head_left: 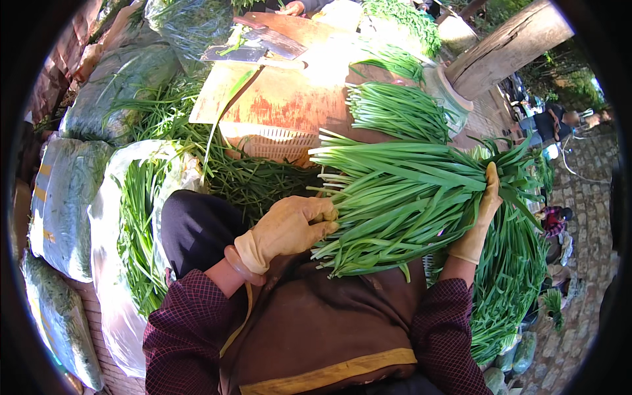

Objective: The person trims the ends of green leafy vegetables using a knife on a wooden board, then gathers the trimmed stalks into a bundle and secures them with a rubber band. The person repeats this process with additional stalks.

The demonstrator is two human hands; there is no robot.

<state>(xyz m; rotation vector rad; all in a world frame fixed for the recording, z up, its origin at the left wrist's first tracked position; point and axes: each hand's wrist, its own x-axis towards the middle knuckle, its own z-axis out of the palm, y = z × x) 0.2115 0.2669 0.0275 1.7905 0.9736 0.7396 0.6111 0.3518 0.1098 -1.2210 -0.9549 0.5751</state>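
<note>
Crosswise, the leafy bundle points pale ends left, right grip clasping it, left grip pinching its edge.

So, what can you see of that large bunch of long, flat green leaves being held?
The large bunch of long, flat green leaves looks fresh and glossy, with slender blades, pale whitish stem ends toward the left and darker leaf tips toward the right. It is held roughly sideways in front of a yellow-banded brown apron. The tan-gloved right hand grips it near the leafy end; the tan-gloved left hand has its fingertips at the stem ends.
</note>
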